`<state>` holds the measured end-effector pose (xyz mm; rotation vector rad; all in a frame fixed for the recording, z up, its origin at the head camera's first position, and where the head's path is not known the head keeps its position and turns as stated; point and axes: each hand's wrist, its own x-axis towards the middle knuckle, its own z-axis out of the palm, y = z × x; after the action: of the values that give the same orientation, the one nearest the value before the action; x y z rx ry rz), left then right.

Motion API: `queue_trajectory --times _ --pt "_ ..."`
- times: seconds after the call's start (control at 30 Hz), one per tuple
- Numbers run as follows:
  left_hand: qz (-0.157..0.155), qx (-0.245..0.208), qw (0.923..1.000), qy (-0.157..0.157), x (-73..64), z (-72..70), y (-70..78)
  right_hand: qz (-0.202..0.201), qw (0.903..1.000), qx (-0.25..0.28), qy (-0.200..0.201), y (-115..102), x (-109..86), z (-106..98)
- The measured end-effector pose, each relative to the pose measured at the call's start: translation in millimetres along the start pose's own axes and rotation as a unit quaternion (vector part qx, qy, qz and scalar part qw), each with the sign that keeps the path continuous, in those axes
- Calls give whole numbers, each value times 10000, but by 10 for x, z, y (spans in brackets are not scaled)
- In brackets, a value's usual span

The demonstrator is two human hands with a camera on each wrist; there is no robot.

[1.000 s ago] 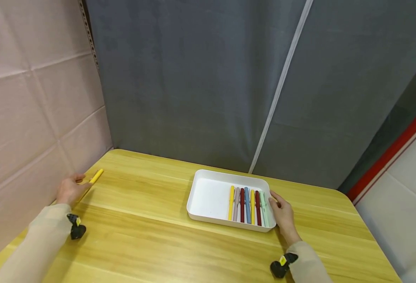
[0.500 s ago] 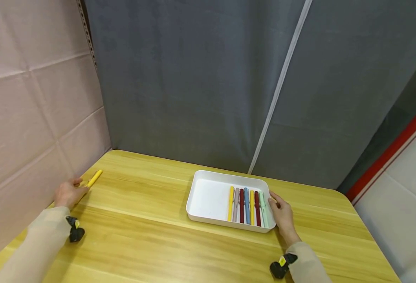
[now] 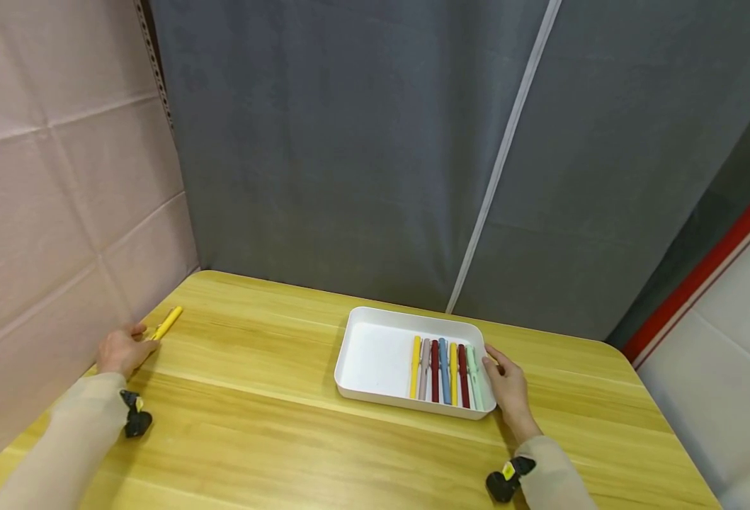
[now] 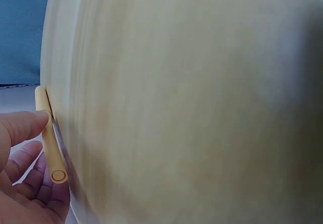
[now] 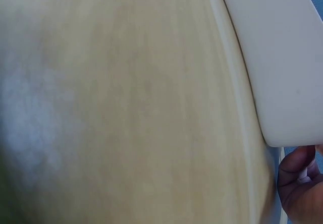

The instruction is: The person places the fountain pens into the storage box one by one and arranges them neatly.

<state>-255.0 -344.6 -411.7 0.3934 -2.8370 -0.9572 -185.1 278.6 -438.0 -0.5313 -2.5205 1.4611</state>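
Observation:
At the table's left edge, my left hand (image 3: 122, 349) pinches a yellow pen (image 3: 169, 322). The left wrist view shows the thumb on one side of the pen (image 4: 52, 148), with the other fingers curled behind it; the pen's round end faces the camera. My right hand (image 3: 508, 389) grips the right end of a white tray (image 3: 375, 398), thumb at the rim. In the right wrist view, curled fingers touch the tray's corner, partly out of frame. Inside the tray, several pens (image 3: 445, 372) in yellow, grey, dark red, blue and mint green lie side by side on its right half.
The wooden table (image 3: 273, 439) has rounded far corners. A grey curtain (image 3: 336, 156) hangs behind it, and a pale cloth wall (image 3: 62, 212) borders the left edge close to my left hand. A white panel with a red strip (image 3: 706, 273) stands at right.
My left hand has drawn slightly back toward me, its fingers closer together at the yellow pen, which has shifted a little the same way. The right hand and tray hold still.

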Motion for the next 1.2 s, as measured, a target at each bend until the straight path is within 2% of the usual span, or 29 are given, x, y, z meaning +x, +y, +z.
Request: queue_trajectory --times 0.53,0.97,1.2 --pt "491 356 9978 282 22 44 -53 -75 9999 128 58 17 -2 5" --pt "604 488 9964 342 45 62 -48 -37 9998 156 77 21 19 13" --pt "535 584 9966 216 38 33 -20 -8 9999 145 32 3 13 14"
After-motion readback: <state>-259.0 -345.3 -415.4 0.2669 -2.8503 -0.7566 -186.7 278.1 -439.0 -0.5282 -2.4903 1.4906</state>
